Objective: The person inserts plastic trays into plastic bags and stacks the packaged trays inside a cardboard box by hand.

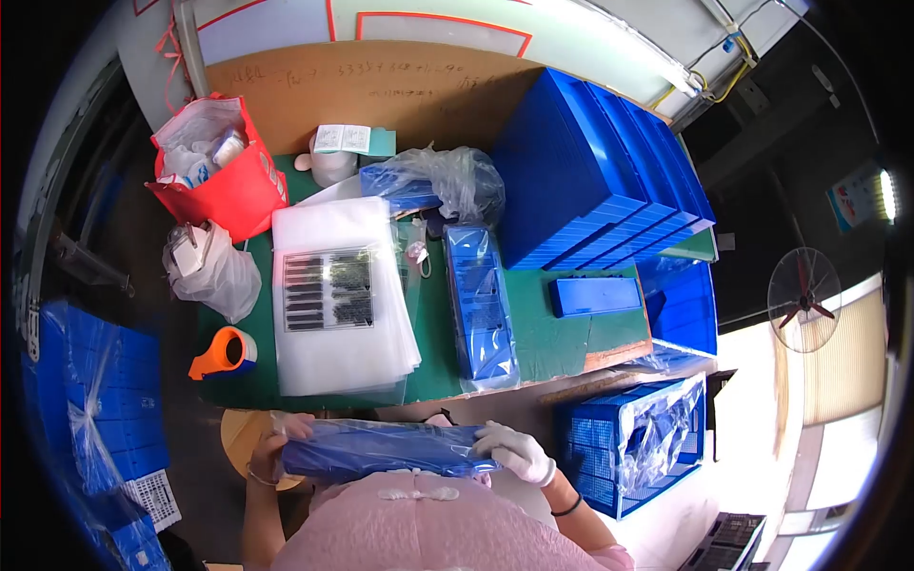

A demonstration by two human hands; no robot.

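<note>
A soft pink top [409, 523] with a white knotted trim is seen nearest the camera. Just beyond it, below the counter's [545, 347] near edge, a long, flattish blue pack [386, 451] is held in glossy, crinkled clear film; its one end is pinched by the left hand [273, 451], its other end gripped by the white-gloved right hand [516, 452]. On the green surface, milky flat bags [343, 352] are stacked, overlapped by a dark-printed panel. Beside them, a second film-wrapped blue pack [481, 309] is laid lengthwise. Smooth, slab-sided blue bins [571, 167] are stacked behind, and a ring-shaped orange tape dispenser [210, 359] is placed at the left.
</note>
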